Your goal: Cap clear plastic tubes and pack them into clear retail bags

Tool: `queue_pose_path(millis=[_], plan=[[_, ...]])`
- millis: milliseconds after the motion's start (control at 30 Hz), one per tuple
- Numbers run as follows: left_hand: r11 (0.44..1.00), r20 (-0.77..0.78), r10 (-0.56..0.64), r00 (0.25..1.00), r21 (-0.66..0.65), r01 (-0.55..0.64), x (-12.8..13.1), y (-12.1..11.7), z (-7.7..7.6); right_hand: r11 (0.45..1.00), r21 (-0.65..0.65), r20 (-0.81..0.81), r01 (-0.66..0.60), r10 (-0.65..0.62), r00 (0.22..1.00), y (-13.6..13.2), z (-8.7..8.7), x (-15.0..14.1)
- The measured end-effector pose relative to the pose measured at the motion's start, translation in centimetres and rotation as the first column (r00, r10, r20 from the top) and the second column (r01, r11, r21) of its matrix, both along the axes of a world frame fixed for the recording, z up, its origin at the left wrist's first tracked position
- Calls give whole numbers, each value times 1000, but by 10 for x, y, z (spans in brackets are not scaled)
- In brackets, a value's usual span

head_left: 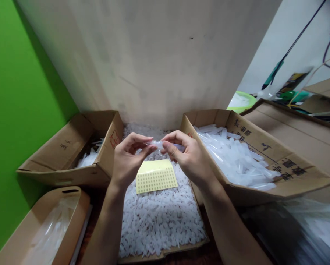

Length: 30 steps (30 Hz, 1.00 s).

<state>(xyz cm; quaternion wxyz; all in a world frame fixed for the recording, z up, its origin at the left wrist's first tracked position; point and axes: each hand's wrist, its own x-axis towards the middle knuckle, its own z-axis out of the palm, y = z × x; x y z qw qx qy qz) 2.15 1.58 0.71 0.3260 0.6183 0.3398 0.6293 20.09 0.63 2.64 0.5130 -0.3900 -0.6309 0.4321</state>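
Note:
Both hands meet above a mass of small white plastic pieces (162,221). Thumb and fingers of my left hand (131,151) pinch the left end of a translucent plastic tube (158,144). My right hand (185,154) grips the same tube farther right, and its frosted end sticks out past the fingers. The tube lies roughly level; whether it is one part or two fitted together I cannot tell. Below the hands, a yellow sheet of small printed labels (157,182) rests on the white pieces.
At the right, a cardboard box (264,147) holds many frosted tubes (236,158). Another cardboard box (62,147) on the left has some translucent pieces inside. Nearer, a tan bin (80,206) contains a clear plastic bag (54,228). A pale panel (153,62) stands behind.

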Motion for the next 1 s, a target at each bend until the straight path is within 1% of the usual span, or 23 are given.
queue_pose_path(millis=[67, 100, 133, 233, 267, 300, 367, 433, 500, 567, 633, 667, 733, 800, 833, 867, 900, 1000], plan=[[994, -76, -46, 996, 90, 53, -3, -3, 3, 1000, -6, -22, -16, 15, 1000, 0, 1, 1], [993, -118, -55, 992, 102, 67, -5, -5, 5, 1000, -1, -27, -22, 21, 999, 0, 1, 2], [994, -162, -42, 986, 92, 57, -6, -6, 7, 1000, 8, -28, -27, 27, 999, -1, 2, 2], [998, -324, 63, 944, 45, -51, -9, -10, 11, 998, 31, -26, -47, 47, 999, -2, 3, 1], [996, -379, 90, 921, 53, -76, -9, -11, 12, 998, 35, -27, -44, 45, 999, -2, 3, 0], [994, -420, 99, 902, 74, -74, -9, -11, 12, 999, 38, -28, -38, 39, 999, -2, 3, 0], [992, -438, 67, 896, 122, -15, -10, -11, 14, 999, 49, -28, -18, 19, 999, -2, 3, 0], [991, -414, 37, 909, 129, 19, -11, -11, 14, 999, 54, -30, -5, 7, 1000, -3, 4, 0], [997, -429, 41, 903, 71, -11, -12, -12, 15, 999, 54, -30, -3, 5, 1000, -4, 6, 0], [999, -480, 42, 876, 8, -44, -12, -13, 15, 998, 57, -20, -5, 6, 1000, -5, 7, -1], [999, -523, 37, 851, 2, -42, -10, -14, 17, 998, 68, -18, -6, 7, 1000, -5, 6, -2], [999, -534, 52, 844, 37, -38, -9, -14, 17, 998, 68, -21, 3, -1, 1000, -5, 5, -2], [986, -546, 120, 829, 165, -35, -5, -13, 17, 998, 51, -37, 36, -34, 999, -3, 2, -2], [953, -537, 193, 821, 300, -28, -3, -12, 16, 997, 22, -62, 67, -66, 996, 0, -2, -1], [942, -527, 214, 822, 334, -32, -2, -11, 16, 997, 13, -77, 71, -70, 995, 1, -4, 0], [943, -522, 218, 824, 331, -40, -2, -11, 15, 998, 13, -93, 67, -65, 994, 1, -4, 1], [955, -525, 204, 826, 293, -49, -2, -11, 14, 998, 19, -103, 56, -54, 993, 1, -4, 1], [994, -536, 96, 839, 95, -53, -2, -14, 14, 998, 57, -80, 30, -26, 996, -1, -1, 1]])
